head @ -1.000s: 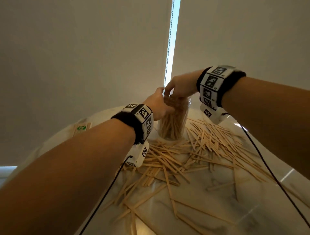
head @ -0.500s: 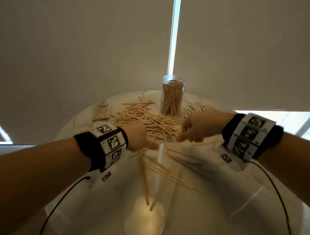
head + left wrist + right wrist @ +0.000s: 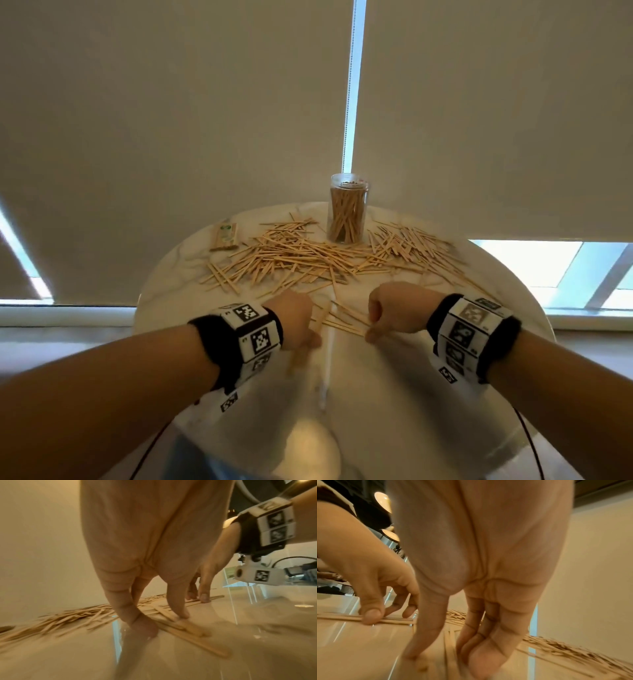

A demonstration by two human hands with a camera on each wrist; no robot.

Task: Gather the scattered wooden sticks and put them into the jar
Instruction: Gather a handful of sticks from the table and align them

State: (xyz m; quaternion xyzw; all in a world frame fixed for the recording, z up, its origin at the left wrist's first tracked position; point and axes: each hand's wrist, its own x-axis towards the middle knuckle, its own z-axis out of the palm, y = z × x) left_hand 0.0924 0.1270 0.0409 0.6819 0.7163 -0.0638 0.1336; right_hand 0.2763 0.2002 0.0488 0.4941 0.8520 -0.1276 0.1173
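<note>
Round marble table [image 3: 394, 394], glossy, carrying everything; broad spread of wooden sticks [image 3: 308, 255] across far half, edge to edge, thickest at centre; clear jar [image 3: 348, 209] upright at far edge, lid off, already well filled with sticks on end; small flat packet [image 3: 224, 236] near far left edge, apart from the pile.

Left hand [image 3: 293, 320] and right hand [image 3: 394, 313] down on near half, either side of a small loose group of sticks [image 3: 342, 318] between them; left thumb and fingertips [image 3: 181, 614] curled, pressing onto several sticks against the tabletop; right thumb and fingers [image 3: 416, 649] likewise bent inward around the other ends; neither batch lifted clear yet, so grips judged closing, not fully clamped.

Step in hand: rake near strays into one bundle. To do well: sweep both hands toward each other; align sticks parallel before pinching; slide toward near edge if flat sticks refuse to lift off slick marble; keep bundle small enough for jar mouth; drop end-first. Risk: crossed sticks jamming at the rim.
</note>
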